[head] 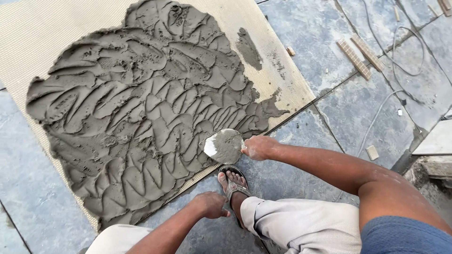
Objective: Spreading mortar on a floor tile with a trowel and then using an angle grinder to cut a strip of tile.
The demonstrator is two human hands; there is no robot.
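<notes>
Grey mortar (141, 108) lies wet and ridged across the upturned tile (37, 28) on the floor, likely heavy and sticky. Right hand (259, 147) grips the loaded trowel (223, 146) by its handle; left hand (209, 204) hangs loosely curled, empty.

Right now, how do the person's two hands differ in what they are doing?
The right hand grips a trowel loaded with grey mortar at the edge of the mortar bed; the left hand holds nothing, its fingers curled loosely. The right hand reaches forward over the beige tile; the left hand hangs lower, beside the sandalled foot. Both are bare.
</notes>
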